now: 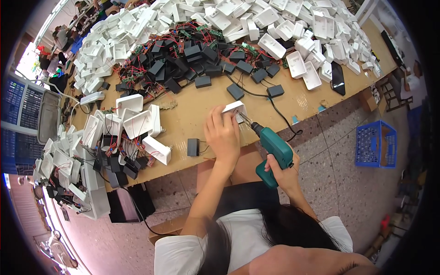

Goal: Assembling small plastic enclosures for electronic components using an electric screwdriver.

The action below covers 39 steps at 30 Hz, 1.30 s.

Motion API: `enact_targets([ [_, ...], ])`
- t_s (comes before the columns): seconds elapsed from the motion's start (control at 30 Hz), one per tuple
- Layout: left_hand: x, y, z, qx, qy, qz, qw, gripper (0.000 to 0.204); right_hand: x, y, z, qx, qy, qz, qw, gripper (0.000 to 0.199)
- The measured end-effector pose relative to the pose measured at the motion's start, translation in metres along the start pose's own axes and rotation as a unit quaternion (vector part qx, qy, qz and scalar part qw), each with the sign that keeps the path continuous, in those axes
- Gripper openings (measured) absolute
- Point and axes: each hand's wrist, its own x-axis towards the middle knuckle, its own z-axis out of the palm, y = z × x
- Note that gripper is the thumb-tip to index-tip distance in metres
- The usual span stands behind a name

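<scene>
My right hand (285,172) is wrapped round the grip of a green cordless-looking power screwdriver (276,145). Its thin metal tip reaches into a small white plastic housing (235,108). Pressed against the table edge side of that housing, my left hand (222,133) steadies it, fingers bent over its left side. What lies inside the housing is mostly hidden by the fingers and the tip. Beside my left wrist sits a black box-shaped part (193,147) with a thin wire.
White housings (270,18) are heaped along the far side, with black boxes (183,64) and red-wired circuit boards before them. At left, wired housings (137,123) form another pile. A black phone (338,78), a black cable (288,121) and a blue crate (376,144) are at right.
</scene>
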Motion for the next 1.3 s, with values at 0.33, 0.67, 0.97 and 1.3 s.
enact_targets([
  [0.33, 0.008, -0.003, 0.015, 0.000, -0.005, -0.007, 1.000, 0.011, 0.018, 0.003, 0.000, -0.058, -0.003, -0.016, 0.998, 0.016],
  [0.67, 0.010, -0.006, 0.025, 0.006, 0.001, -0.007, 1.000, 0.011, 0.026, 0.004, 0.000, -0.130, -0.001, -0.031, 0.991, 0.022],
  [0.97, 0.014, -0.005, 0.024, 0.000, 0.001, -0.010, 1.000, 0.012, 0.028, -0.001, 0.002, -0.137, -0.002, -0.041, 0.990, 0.022],
  [1.3, 0.017, -0.009, 0.028, -0.003, 0.015, 0.001, 1.000, 0.012, 0.033, 0.000, 0.004, -0.147, -0.009, -0.037, 0.988, 0.020],
])
